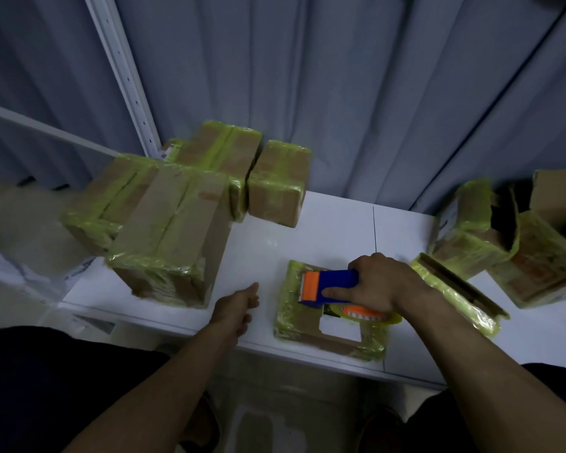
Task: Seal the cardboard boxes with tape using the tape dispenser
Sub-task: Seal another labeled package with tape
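A small flat cardboard box (311, 325) wrapped in yellow-green tape lies near the front edge of the white table (262, 253); it carries a white label. My right hand (378, 284) grips the blue and orange tape dispenser (330, 286) and holds it on top of this box, its orange head pointing left. A roll of tape shows under my palm. My left hand (237, 305) hovers to the left of the box, fingers loosely apart, holding nothing and not touching the box.
Several taped boxes are stacked at the back left, the nearest large one (174, 237) standing close to my left hand. Opened, taped boxes (517, 253) and a flat taped piece (455, 292) crowd the right. A grey curtain hangs behind the table.
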Demonstrator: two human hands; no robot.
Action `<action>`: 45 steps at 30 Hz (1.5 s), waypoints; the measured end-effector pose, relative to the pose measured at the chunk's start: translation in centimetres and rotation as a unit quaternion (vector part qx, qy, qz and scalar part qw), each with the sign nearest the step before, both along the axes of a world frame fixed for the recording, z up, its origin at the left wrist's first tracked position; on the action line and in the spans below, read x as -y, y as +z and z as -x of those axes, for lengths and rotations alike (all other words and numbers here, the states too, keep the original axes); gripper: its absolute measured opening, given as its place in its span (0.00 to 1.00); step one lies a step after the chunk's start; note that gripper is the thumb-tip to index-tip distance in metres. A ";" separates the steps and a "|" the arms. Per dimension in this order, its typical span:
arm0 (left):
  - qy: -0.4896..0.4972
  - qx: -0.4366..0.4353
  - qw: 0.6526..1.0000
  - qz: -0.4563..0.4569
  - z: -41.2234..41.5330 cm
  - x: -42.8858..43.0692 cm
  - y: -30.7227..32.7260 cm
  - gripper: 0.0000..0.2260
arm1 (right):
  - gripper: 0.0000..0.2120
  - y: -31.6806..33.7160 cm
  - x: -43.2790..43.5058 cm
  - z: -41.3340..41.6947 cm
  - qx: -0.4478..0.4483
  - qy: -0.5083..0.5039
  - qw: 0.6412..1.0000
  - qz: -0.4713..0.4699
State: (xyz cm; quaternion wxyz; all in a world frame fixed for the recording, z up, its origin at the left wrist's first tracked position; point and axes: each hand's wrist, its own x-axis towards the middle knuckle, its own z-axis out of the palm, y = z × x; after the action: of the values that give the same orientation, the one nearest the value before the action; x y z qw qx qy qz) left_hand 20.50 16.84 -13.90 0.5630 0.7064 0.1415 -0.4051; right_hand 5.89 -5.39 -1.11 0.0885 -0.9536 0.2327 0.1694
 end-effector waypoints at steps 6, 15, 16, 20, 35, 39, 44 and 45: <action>-0.048 0.076 0.995 -0.031 0.9 1.1 -0.9 0.12 | 0.33 -0.5 -0.1 -0.4 -0.011 0.001 1.000 0.007; -0.163 0.156 0.969 -0.101 2.2 2.2 -1.5 0.14 | 0.33 -1.2 -0.6 -0.6 -0.009 0.012 1.000 0.017; -0.169 0.199 0.958 -0.119 2.2 2.1 -1.2 0.15 | 0.33 -1.2 -0.7 -0.7 -0.009 0.012 1.000 0.017; -0.131 0.218 0.967 -0.019 3.5 2.4 -0.1 0.17 | 0.34 -1.0 -0.9 -0.6 -0.008 0.006 1.000 0.010; -0.224 0.214 0.951 0.009 3.6 2.8 1.0 0.17 | 0.25 0.4 0.5 2.8 0.080 -0.013 0.963 -0.256; -0.194 0.274 0.941 -0.037 1.5 1.7 1.0 0.17 | 0.23 -0.7 -1.4 3.0 0.132 0.028 0.935 -0.329; -0.159 0.262 0.950 -0.055 0.6 1.0 1.2 0.22 | 0.13 -3.0 -3.4 1.7 0.253 -0.003 0.902 -0.351; -0.156 0.255 0.953 -0.046 0.6 0.9 1.1 0.24 | 0.11 -3.2 -3.3 1.5 0.267 -0.019 0.893 -0.362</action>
State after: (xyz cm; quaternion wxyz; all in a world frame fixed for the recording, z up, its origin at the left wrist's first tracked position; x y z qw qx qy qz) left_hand 19.90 15.95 -12.78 0.4770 0.8247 -0.1001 -0.2868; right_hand 4.39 -2.14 -4.36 0.4892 -0.8603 0.1415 -0.0211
